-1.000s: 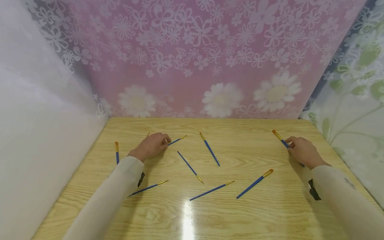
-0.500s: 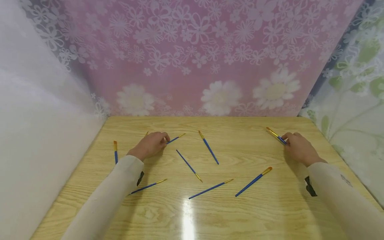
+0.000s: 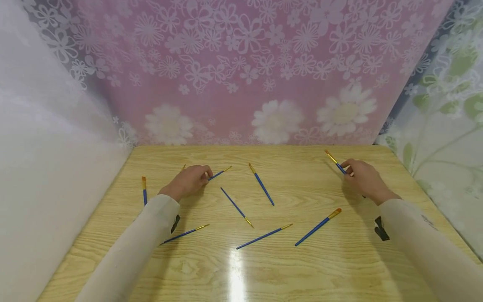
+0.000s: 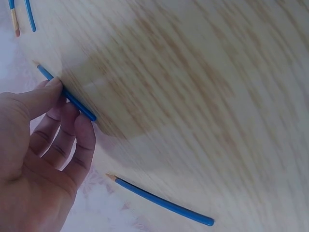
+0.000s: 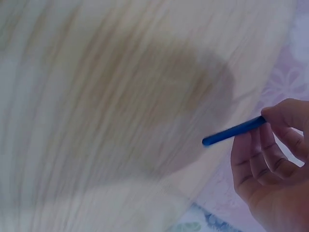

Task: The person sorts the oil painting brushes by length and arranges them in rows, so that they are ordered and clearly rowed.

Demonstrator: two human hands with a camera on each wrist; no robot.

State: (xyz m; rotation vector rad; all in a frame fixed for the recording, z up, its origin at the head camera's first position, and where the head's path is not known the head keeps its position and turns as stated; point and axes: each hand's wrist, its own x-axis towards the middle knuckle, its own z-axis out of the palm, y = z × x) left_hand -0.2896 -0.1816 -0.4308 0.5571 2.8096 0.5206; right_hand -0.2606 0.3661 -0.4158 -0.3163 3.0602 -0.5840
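In the head view my left hand [image 3: 188,180] pinches a thin paintbrush [image 3: 219,174] between thumb and fingers, low over the table. Its blue handle [image 4: 79,104] shows in the left wrist view, close to the wood. Over the table's right side, my right hand [image 3: 367,179] holds a flat-tipped paintbrush [image 3: 335,162] by its blue handle, bristles pointing away to the far left. The handle's rear end [image 5: 227,134] sticks out past the fingertips in the right wrist view, and a shadow lies apart from the brush, so it is raised.
Several blue-handled paintbrushes lie scattered on the wooden table [image 3: 264,277], among them a central one [image 3: 261,184], a wide-tipped one [image 3: 318,226] and a left one [image 3: 144,193] partly behind the sleeve. Another brush [image 4: 161,200] lies beside my left hand. A flowered pink cloth [image 3: 226,105] hangs behind.
My right hand has lifted its paintbrush from the table and carried it leftward and toward the far edge. The left hand stays nearly still, with its brush. The head view has shifted slightly.
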